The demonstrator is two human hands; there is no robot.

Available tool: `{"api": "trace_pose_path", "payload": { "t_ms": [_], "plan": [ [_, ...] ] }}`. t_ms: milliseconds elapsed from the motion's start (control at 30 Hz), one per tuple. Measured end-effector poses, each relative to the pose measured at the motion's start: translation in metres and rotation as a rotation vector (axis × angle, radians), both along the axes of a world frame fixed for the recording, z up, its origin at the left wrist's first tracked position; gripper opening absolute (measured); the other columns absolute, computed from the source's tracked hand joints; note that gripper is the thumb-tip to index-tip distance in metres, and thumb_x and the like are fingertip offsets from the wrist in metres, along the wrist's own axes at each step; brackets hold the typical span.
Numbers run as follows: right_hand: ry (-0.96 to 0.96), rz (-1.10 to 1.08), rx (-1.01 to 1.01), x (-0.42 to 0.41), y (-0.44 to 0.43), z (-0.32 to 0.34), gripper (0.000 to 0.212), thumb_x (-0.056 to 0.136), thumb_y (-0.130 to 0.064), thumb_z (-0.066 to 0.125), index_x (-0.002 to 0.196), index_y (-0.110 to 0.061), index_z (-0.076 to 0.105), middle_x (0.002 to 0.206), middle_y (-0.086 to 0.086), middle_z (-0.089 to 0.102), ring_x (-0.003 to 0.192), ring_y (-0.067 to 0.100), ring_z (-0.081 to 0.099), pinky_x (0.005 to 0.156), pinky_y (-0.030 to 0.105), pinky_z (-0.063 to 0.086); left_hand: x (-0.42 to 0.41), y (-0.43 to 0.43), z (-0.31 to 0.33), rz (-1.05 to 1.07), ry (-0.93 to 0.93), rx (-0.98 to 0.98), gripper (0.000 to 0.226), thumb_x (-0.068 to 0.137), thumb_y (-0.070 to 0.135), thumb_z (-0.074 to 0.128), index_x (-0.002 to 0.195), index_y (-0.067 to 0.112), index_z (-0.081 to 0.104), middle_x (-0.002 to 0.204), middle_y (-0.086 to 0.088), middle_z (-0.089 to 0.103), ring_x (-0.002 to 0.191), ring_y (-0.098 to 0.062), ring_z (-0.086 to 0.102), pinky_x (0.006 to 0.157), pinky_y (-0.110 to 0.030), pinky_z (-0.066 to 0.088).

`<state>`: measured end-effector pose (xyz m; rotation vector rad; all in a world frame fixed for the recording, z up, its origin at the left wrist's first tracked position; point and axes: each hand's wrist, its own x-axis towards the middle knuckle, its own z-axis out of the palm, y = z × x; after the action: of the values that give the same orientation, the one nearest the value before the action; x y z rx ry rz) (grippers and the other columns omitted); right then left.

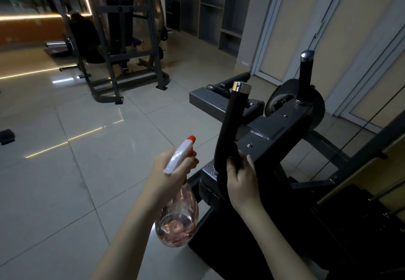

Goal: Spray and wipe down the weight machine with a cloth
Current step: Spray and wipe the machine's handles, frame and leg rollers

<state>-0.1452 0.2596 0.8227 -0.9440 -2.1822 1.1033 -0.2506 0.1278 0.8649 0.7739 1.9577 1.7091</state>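
So that mist could hit handle (228, 126), your left hand (173, 170) gripped spray bottle (177, 214); right hand (241, 179) clasped handle base, probably steadying.

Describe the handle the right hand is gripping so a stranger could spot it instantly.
Start at the dark grey weight machine on the right. Two black upright handles rise from it; take the nearer curved handle, gripped low down by the right hand. Its chrome cap is flat-topped, while the farther handle is straight with a domed cap.
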Motion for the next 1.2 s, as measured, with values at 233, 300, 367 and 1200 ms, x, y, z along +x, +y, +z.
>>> {"api": "trace_pose_path", "payload": {
  "t_ms": [233,300,367,1200],
  "plan": [
    [0.106,0.011,0.02,0.011,0.02,0.005,0.027,0.094,-0.006,0.048,0.119,-0.008,0.056,0.111,0.006,0.06,0.111,0.024,0.056,0.095,0.021,0.039,-0.002,0.003,0.003,-0.033,0.022,-0.007,0.046,0.065,0.053,0.056,0.088,0.014,0.067,0.085,-0.009,0.071,0.083,-0.028,0.069,0.081,-0.057,0.051],
    [0.206,-0.082,0.019,0.004,0.026,0.017,0.03,0.092,0.0,0.046,0.119,-0.007,0.057,0.104,-0.004,0.059,0.102,0.014,0.054,0.086,0.006,0.035,-0.004,0.004,0.002,-0.033,0.03,-0.027,0.044,0.064,0.052,0.056,0.087,0.016,0.067,0.085,-0.009,0.071,0.082,-0.028,0.069,0.08,-0.054,0.053],
    [0.173,-0.005,0.074,-0.009,0.03,0.024,0.036,0.086,0.004,0.045,0.114,-0.013,0.061,0.105,-0.007,0.059,0.104,0.01,0.05,0.099,0.015,0.035,-0.005,0.006,0.0,-0.036,0.04,-0.04,0.043,0.064,0.051,0.056,0.084,0.014,0.065,0.082,-0.012,0.07,0.078,-0.034,0.066,0.077,-0.052,0.054],
    [0.037,0.036,0.046,0.004,0.035,0.006,0.025,0.093,-0.009,0.045,0.111,-0.01,0.063,0.101,0.007,0.065,0.098,0.021,0.057,0.083,0.022,0.038,0.01,0.006,0.0,-0.165,0.028,-0.024,0.041,0.065,0.043,0.058,0.085,0.008,0.059,0.085,-0.036,0.056,0.073,-0.026,0.055,0.072,-0.059,0.049]
  ]
}}
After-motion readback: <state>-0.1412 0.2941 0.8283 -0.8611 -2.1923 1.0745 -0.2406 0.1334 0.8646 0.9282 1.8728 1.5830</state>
